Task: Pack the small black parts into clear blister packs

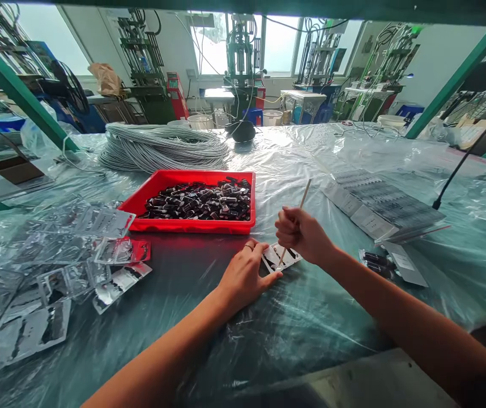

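My right hand [298,231] is wrapped in a fist around a thin, light-coloured stick [306,192]. The stick's lower end meets a blister pack [289,259] with a torn white backing and dark gaps, lying on the table. My left hand [245,266] grips that pack by its left side, thumb along the near edge and fingers at the far edge. Just beyond my left hand stands a red tray [192,226], filled with small black parts [200,199] with shiny ends. Part of the pack is hidden by both hands.
Torn and clear blister packs [68,249] are heaped on the left. To the right lie rows of packs with printed cards [379,198] and a smaller pack of black parts [376,263]. A coil of grey cable [162,147] sits behind the tray. Plastic sheeting covers the table.
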`<state>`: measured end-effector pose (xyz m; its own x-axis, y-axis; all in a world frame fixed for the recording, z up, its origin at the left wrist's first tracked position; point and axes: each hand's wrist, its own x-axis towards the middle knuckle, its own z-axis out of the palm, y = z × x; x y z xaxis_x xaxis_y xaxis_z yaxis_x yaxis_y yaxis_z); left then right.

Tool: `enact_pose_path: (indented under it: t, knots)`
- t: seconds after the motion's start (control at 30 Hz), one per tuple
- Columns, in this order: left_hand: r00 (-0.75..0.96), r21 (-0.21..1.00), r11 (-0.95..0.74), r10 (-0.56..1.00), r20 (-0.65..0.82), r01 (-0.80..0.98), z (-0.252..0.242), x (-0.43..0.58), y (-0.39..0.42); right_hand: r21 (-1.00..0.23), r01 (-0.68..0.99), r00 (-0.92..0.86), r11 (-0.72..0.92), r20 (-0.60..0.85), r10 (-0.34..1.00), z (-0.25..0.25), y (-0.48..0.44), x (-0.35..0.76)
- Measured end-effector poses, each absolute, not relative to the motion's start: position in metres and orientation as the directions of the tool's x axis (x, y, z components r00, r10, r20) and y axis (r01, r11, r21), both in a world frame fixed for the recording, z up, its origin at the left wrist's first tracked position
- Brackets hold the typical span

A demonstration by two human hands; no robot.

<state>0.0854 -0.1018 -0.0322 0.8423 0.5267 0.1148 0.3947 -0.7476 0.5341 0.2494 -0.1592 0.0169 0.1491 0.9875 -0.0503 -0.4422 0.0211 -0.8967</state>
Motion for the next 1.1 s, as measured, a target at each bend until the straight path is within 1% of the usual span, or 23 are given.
enact_pose_path:
  t: [0.03, 0.07, 0.1, 0.13, 0.17, 0.2, 0.23, 0.27, 0.3, 0.33, 0.37, 0.4, 0.43, 0.5, 0.53, 0.57, 0.63, 0.73, 0.87, 0.97, 1.03, 1.1]
  knots:
    - [0.843, 0.566, -0.737, 0.522, 0.129, 0.369, -0.031, 0.085, -0.1, -0.913, -0.406, 0.206, 0.033, -0.056, 0.977, 0.018, -0.158, 0.262]
    - [0.842, 0.61, -0.713, 0.522, 0.135, 0.344, -0.03, 0.084, -0.097, -0.943, -0.331, 0.266, 0.022, -0.071, 0.961, 0.017, -0.156, 0.275]
    - [0.838, 0.666, -0.673, 0.53, 0.131, 0.322, -0.029, 0.083, -0.095, -0.978, -0.209, 0.337, -0.024, -0.095, 0.937, 0.016, -0.155, 0.288]
    - [0.831, 0.731, -0.614, 0.543, 0.118, 0.297, -0.028, 0.082, -0.093, -0.994, -0.036, 0.416, -0.102, -0.108, 0.903, 0.014, -0.155, 0.301]
    - [0.826, 0.801, -0.538, 0.555, 0.1, 0.265, -0.026, 0.082, -0.091, -0.961, 0.182, 0.485, -0.207, -0.095, 0.869, 0.01, -0.154, 0.311]
    - [0.819, 0.87, -0.443, 0.567, 0.085, 0.216, -0.025, 0.081, -0.089, -0.866, 0.393, 0.527, -0.308, -0.062, 0.847, 0.006, -0.154, 0.319]
    - [0.812, 0.93, -0.335, 0.578, 0.076, 0.151, -0.023, 0.081, -0.086, -0.736, 0.559, 0.538, -0.382, -0.029, 0.843, 0.001, -0.154, 0.325]
    - [0.804, 0.972, -0.224, 0.59, 0.073, 0.076, -0.021, 0.08, -0.084, -0.6, 0.682, 0.524, -0.418, 0.003, 0.851, -0.003, -0.154, 0.327]
    - [0.797, 0.993, -0.118, 0.6, 0.071, 0.001, -0.02, 0.08, -0.083, -0.492, 0.763, 0.498, -0.42, 0.031, 0.867, -0.006, -0.155, 0.327]
    - [0.788, 0.997, -0.023, 0.613, 0.067, -0.067, -0.018, 0.08, -0.081, -0.427, 0.807, 0.474, -0.408, 0.055, 0.879, -0.008, -0.156, 0.325]
    - [0.775, 0.991, 0.052, 0.629, 0.061, -0.12, -0.016, 0.08, -0.08, -0.37, 0.847, 0.45, -0.382, 0.113, 0.886, -0.009, -0.157, 0.32]
    - [0.758, 0.981, 0.106, 0.65, 0.054, -0.16, -0.015, 0.08, -0.079, -0.345, 0.877, 0.417, -0.334, 0.2, 0.887, -0.007, -0.159, 0.313]
    - [0.738, 0.971, 0.142, 0.673, 0.046, -0.19, -0.014, 0.08, -0.079, -0.315, 0.913, 0.361, -0.261, 0.323, 0.875, -0.004, -0.16, 0.304]
    - [0.697, 0.95, 0.188, 0.716, 0.041, -0.249, -0.012, 0.079, -0.078, -0.268, 0.963, 0.196, -0.043, 0.578, 0.792, 0.007, -0.164, 0.282]
    - [0.678, 0.939, 0.202, 0.734, 0.043, -0.278, -0.011, 0.079, -0.077, -0.227, 0.971, 0.098, 0.077, 0.67, 0.736, 0.013, -0.164, 0.269]
    - [0.659, 0.927, 0.213, 0.751, 0.047, -0.309, -0.011, 0.078, -0.076, -0.183, 0.967, 0.009, 0.178, 0.721, 0.692, 0.019, -0.164, 0.257]
    - [0.608, 0.894, 0.232, 0.792, 0.055, -0.383, -0.01, 0.077, -0.072, -0.142, 0.946, -0.108, 0.291, 0.708, 0.698, 0.029, -0.158, 0.234]
    - [0.524, 0.825, 0.255, 0.85, 0.058, -0.504, -0.006, 0.074, -0.063, -0.163, 0.921, -0.184, 0.353, 0.617, 0.765, 0.036, -0.136, 0.21]
    - [0.414, 0.73, 0.251, 0.909, 0.049, -0.636, 0.002, 0.066, -0.043, -0.283, 0.868, -0.166, 0.408, 0.61, 0.775, 0.037, -0.096, 0.195]
    - [0.36, 0.679, 0.228, 0.931, 0.058, -0.698, 0.005, 0.058, -0.026, -0.454, 0.772, -0.077, 0.444, 0.627, 0.775, 0.037, -0.072, 0.186]
    - [0.351, 0.684, 0.196, 0.932, 0.093, -0.702, 0.004, 0.053, -0.016, -0.588, 0.669, -0.001, 0.456, 0.612, 0.791, 0.037, -0.061, 0.181]
    - [0.357, 0.723, 0.163, 0.926, 0.124, -0.672, 0.004, 0.048, -0.009, -0.671, 0.585, 0.054, 0.456, 0.593, 0.803, 0.036, -0.056, 0.179]
